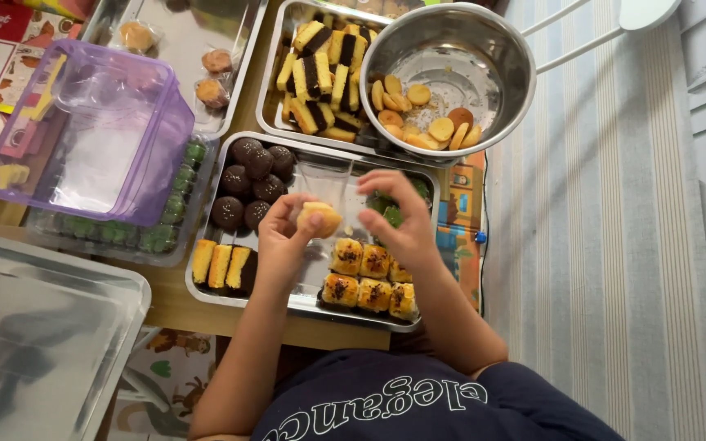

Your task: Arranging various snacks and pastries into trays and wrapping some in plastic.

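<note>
My left hand (281,241) holds a small round golden bun (321,218) above a metal tray (304,305). My right hand (396,219) is beside it, its fingers pinching a clear plastic wrapper (326,181) that opens toward the bun. In the tray lie dark chocolate balls (251,181), yellow cake slices (221,265), square pastries with a brown topping (369,278) and something green (386,206) partly hidden behind my right hand.
A steel bowl (451,49) with round biscuits overlaps a tray of yellow-and-brown striped cake slices (320,69). A purple plastic box (96,135) sits tilted over a clear box of green cakes (169,220). Wrapped cakes lie in a far tray (206,73). A clear lid (34,327) is at lower left.
</note>
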